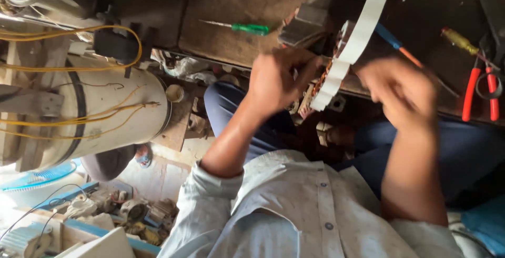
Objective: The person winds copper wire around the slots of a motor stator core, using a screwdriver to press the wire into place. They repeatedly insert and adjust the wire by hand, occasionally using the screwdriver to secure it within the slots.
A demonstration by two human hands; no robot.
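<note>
Left hand (pixel 276 79) has its fingers curled on a white-rimmed motor winding (pixel 336 68) at the desk (pixel 236 0) edge, while the blurred right hand (pixel 402 92) sits just right of it, grip unclear.

Repair wkshop: pliers (pixel 480 92), screwdriver (pixel 242 27), motor (pixel 89 116).

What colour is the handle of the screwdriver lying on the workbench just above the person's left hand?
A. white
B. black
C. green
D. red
C: the screwdriver lying on the brown workbench, just above the left hand, has a bright green handle.
</note>
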